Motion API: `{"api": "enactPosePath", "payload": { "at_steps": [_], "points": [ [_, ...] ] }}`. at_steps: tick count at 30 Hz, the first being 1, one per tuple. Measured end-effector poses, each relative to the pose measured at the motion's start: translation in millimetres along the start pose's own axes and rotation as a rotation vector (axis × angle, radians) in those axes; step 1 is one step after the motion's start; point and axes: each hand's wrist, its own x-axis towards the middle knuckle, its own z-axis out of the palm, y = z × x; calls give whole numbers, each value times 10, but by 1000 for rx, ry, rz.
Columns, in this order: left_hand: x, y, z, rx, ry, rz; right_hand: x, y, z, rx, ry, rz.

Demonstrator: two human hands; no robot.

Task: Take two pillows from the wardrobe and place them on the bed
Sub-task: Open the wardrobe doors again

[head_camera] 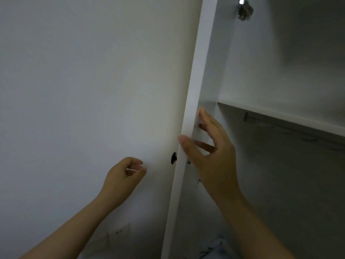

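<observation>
The white wardrobe door (194,90) stands open, its thin edge turned toward me. My right hand (211,152) grips that edge, thumb on the outer face and fingers wrapped behind it. My left hand (124,174) hovers to the left of the door's small black knob (173,158), fingers loosely curled and holding nothing. Low inside the wardrobe lies some pale bluish fabric (214,245); I cannot tell whether it is a pillow. No bed is in view.
Inside the wardrobe a white shelf (280,114) runs across, with a dark hanging rail (291,128) under it. A metal hinge (244,9) sits at the top. A wall socket (119,230) shows at the lower left on the pale wall.
</observation>
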Motion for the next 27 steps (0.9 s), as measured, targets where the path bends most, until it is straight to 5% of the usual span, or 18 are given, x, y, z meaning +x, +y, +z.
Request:
{"api": "enactPosePath", "payload": {
  "at_steps": [27],
  "points": [
    [200,-539,-885,2,163,-57,755,292,1748,-326,152,-109]
  ]
}}
